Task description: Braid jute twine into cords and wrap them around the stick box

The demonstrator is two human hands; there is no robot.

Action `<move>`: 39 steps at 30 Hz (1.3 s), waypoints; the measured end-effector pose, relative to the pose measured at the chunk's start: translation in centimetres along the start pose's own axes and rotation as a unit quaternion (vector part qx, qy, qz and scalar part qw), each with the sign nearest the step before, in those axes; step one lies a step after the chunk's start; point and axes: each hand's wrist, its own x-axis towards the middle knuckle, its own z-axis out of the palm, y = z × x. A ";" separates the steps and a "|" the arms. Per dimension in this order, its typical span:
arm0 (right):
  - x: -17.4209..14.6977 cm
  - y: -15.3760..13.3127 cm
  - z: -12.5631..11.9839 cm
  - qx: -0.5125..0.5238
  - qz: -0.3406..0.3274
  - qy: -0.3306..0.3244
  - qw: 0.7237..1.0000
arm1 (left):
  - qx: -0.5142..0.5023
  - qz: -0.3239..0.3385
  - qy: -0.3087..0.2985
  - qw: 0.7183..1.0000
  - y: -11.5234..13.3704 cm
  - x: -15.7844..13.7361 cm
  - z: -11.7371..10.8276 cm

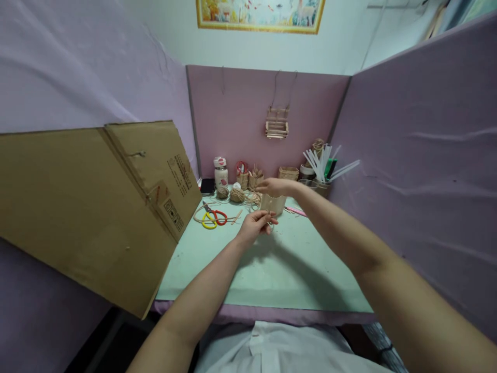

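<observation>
- Stick cup (pixel 273 203), pale, built of small upright wooden sticks, stands on the green table (pixel 272 269) toward the far middle, just ahead of both hands.
- Right hand (pixel 276 186) rests over the cup's top rim, palm down, fingers curled together onto it.
- Left hand (pixel 257 225) sits just in front of the cup and below the right hand; fingertips pinched together on something thin, likely a strand of twine, too small to make out.
- Twine balls (pixel 232 194) lie just left of the cup, with loose loops of twine trailing across the table beside them.
- Scissors (pixel 213 216) with one yellow and one red handle loop lie further left, near the loose twine.
- Pink stick (pixel 295 211) lies flat just right of the cup.
- White bottle (pixel 221 173) with a red label and a dark phone (pixel 207 186) stand at the back left.
- Jar of white sticks (pixel 324 168) stands at the back right, against the purple partition (pixel 419 171).
- Small wooden crate (pixel 277 128) hangs by strings on the back partition.
- Cardboard sheet (pixel 89 207) leans in from the left wall, over the table's left edge.
</observation>
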 end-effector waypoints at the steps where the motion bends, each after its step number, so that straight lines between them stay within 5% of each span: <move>1: -0.5 1.4 0.6 0.005 -0.020 0.033 0.999 | -0.009 -0.001 0.009 1.000 -0.1 0.1 0.0; 10: -6.6 9.0 6.7 0.283 -0.028 0.154 0.946 | 0.004 -0.025 0.076 0.997 -1.5 1.1 -0.6; 18: -7.4 9.7 9.7 0.231 -0.053 0.113 0.965 | 0.039 0.030 0.163 0.985 -2.8 2.0 -1.8; 23: -7.2 9.6 10.5 0.203 -0.072 0.172 0.961 | 0.004 0.016 0.179 0.984 -2.6 1.9 -1.7; 27: -7.8 9.5 9.9 0.298 -0.021 0.054 0.953 | -0.043 -0.044 0.182 0.981 -2.1 1.7 -1.5; 31: -8.5 10.0 8.9 0.350 0.006 -0.051 0.935 | -0.124 -0.101 0.115 0.980 -1.7 1.5 -1.5; 35: -8.0 10.9 9.1 0.242 -0.026 0.043 0.969 | -0.122 -0.117 0.107 0.980 -1.7 1.5 -1.6; 39: -7.5 11.2 9.6 0.117 -0.085 0.166 0.975 | -0.003 -0.035 0.141 0.989 -1.9 1.5 -1.3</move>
